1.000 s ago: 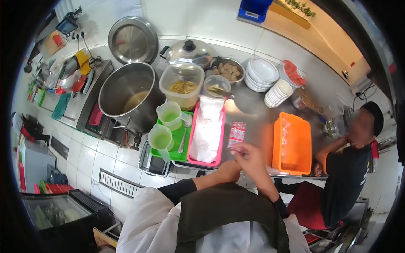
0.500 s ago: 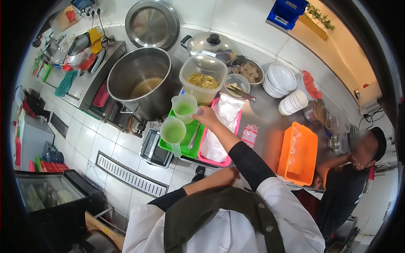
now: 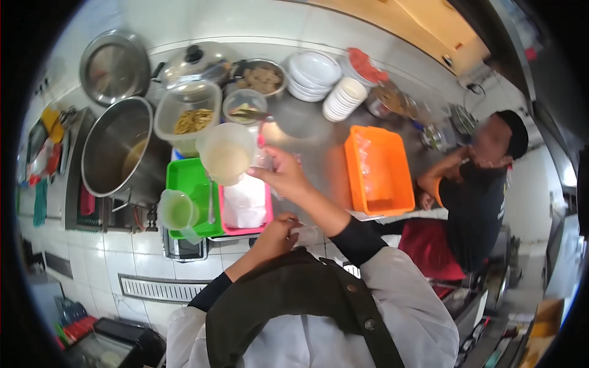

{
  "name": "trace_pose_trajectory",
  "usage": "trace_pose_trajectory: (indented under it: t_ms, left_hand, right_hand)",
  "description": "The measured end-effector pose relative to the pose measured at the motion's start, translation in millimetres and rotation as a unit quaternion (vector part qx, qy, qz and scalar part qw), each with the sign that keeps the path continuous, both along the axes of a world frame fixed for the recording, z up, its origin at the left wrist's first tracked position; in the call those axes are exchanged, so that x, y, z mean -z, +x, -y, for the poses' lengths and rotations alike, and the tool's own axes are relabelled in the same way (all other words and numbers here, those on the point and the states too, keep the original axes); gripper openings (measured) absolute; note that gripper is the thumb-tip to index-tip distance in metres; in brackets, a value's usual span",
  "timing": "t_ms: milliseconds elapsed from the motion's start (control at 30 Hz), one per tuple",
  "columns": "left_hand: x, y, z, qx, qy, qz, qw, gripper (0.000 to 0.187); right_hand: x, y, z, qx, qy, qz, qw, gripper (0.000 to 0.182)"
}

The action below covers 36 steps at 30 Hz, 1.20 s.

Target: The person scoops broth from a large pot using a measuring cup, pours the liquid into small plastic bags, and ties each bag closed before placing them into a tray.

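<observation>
My right hand grips a translucent plastic jug by its handle, raised above the trays. A second translucent jug rests at the left side of the green tray, where a spoon also lies. Beside it is a pink tray holding a white sheet or bag. Close to my apron, my left hand is closed on a clear plastic item whose kind I cannot make out.
A big steel pot stands left, and a container of yellowish strips behind the trays. White bowls, stacked cups and an orange bin are rightward. A person in dark clothes is at the right.
My right hand has lifted the jug from the green tray and moved it right and nearer. My view has turned rightward. My left hand stays near my body.
</observation>
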<state>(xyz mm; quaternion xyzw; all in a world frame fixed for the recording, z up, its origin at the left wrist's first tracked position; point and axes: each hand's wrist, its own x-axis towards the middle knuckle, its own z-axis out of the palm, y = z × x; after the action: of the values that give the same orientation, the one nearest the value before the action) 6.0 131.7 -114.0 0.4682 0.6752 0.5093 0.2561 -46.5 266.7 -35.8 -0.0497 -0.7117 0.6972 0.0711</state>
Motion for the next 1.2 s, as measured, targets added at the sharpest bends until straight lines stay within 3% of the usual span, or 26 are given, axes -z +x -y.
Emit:
trace_pose_trajectory:
  t_ms: [100, 200, 267, 367, 500, 733, 767, 900, 967, 1067, 1133, 1200]
  left_hand:
    - [-19, -2, -19, -0.028, -0.08, 0.068, 0.994, 0.028]
    - [-25, -4, -41, -0.032, -0.089, 0.037, 0.995, 0.026]
    - [-24, -2, -57, -0.048, -0.082, -0.019, 0.995, 0.024]
    - [-28, 4, -80, -0.069, -0.074, -0.086, 0.991, 0.023]
    - [-27, 9, -109, -0.06, -0.081, -0.149, 0.984, 0.022]
    - [-16, 19, -137, -0.028, -0.118, -0.147, 0.982, 0.028]
    - [-16, 20, -139, -0.03, -0.12, -0.156, 0.98, 0.029]
    - [-19, 22, -143, -0.022, -0.136, -0.136, 0.981, 0.031]
    - [-22, 25, -144, -0.022, -0.128, -0.128, 0.983, 0.031]
    - [-26, 25, -140, -0.024, -0.075, -0.127, 0.989, 0.033]
    - [-30, 25, -143, -0.009, -0.034, -0.15, 0.988, 0.035]
    - [-30, 23, -143, 0.004, -0.002, -0.148, 0.989, 0.036]
  right_hand:
    - [-57, 67, -36, 0.077, -0.005, -0.011, 0.997, 0.031]
    - [-81, 133, -69, 0.132, 0.023, 0.001, 0.991, 0.03]
    - [-86, 172, -79, 0.209, 0.031, 0.072, 0.975, 0.028]
    - [-67, 223, -93, 0.273, 0.063, 0.043, 0.959, 0.027]
    - [-44, 269, -99, 0.315, -0.008, 0.083, 0.946, 0.022]
    - [-16, 294, -102, 0.334, 0.045, 0.141, 0.931, 0.022]
    - [-13, 296, -105, 0.331, 0.093, 0.17, 0.924, 0.022]
    - [-9, 293, -106, 0.332, 0.123, 0.152, 0.923, 0.023]
    - [-5, 292, -106, 0.338, 0.097, 0.126, 0.928, 0.023]
    - [-3, 296, -108, 0.322, 0.116, 0.18, 0.922, 0.023]
    - [7, 298, -111, 0.31, 0.213, 0.128, 0.918, 0.027]
    - [30, 302, -110, 0.338, 0.212, 0.138, 0.907, 0.032]
